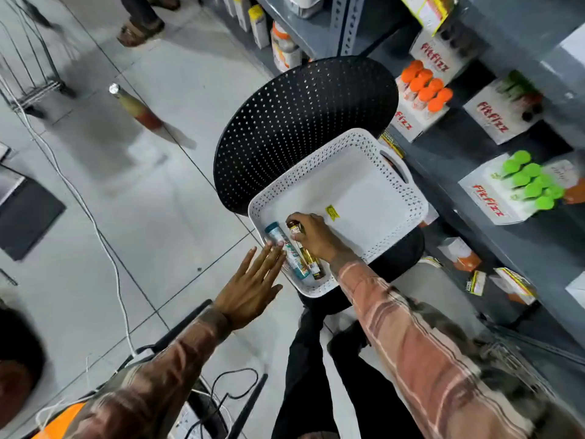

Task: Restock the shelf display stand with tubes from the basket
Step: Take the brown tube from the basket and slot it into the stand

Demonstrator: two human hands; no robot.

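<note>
1. Basket (395, 188): one, white, perforated walls, resting on the seat of a black perforated chair (304, 122). It holds two tubes, both lying in the near-left corner, side by side and touching.
2. Teal-capped tube (286, 248): lies against the basket's left wall; its label is too blurred to read.
3. Dark-capped tube (305, 251): gold and brown label, unreadable. The right hand (311, 234) is curled over its upper end, fingers and thumb closed around it.
4. Left hand (253, 285): flat, fingers spread, holding nothing; fingertips reach the basket's left rim beside the teal-capped tube.
5. One small yellow sticker (332, 212) lies on the basket floor; the rest of the floor is bare.
6. Shelf (474, 172) at right: four white display stands readable as "FitFizz". One carries orange-capped tubes (425, 90), one green-capped tubes (528, 182); two hold dark-capped ones.
7. Basket's right handle sits close against the shelf edge; open tiled floor (152, 198) to the left.
</note>
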